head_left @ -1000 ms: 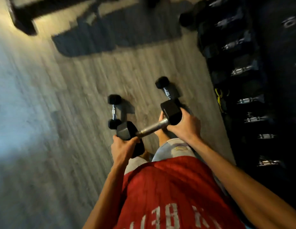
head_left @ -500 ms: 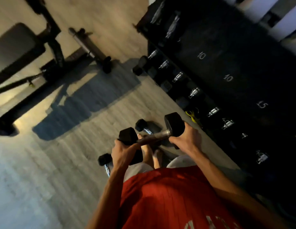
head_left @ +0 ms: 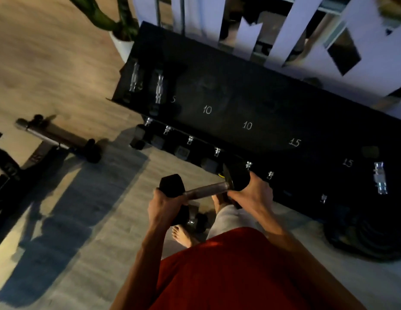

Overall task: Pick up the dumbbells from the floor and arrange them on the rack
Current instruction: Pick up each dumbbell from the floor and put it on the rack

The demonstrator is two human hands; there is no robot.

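Since the earlier frame the dumbbell [head_left: 206,190] has been lifted higher and brought nearer the rack [head_left: 273,121], whose top tier with its chalked weight marks is now seen almost whole. It is gripped by its two heads rather than by the bar: the left hand [head_left: 164,208] is wrapped round the near head and the right hand [head_left: 251,193] round the far one, fingers curled tight against the rubber on both. Such a hold is probably chosen because the weight is heavy, so the load is shared and the piece kept level for setting down. The bare top tier is marked 10, 10, 15 and 15, so an open slot there is judged to be the target; which one cannot be told, since no number can be read on the held heads.

A second dumbbell [head_left: 196,221] is left on the floor [head_left: 94,253] beside a bare foot [head_left: 182,237], largely hidden behind the left hand. The lower tier is lost in shadow; only glints of handles are made out. The fingertips of both hands are hidden behind the heads. The frame is blurred throughout, and the bench frame [head_left: 56,139] at left is cut off by the edge.
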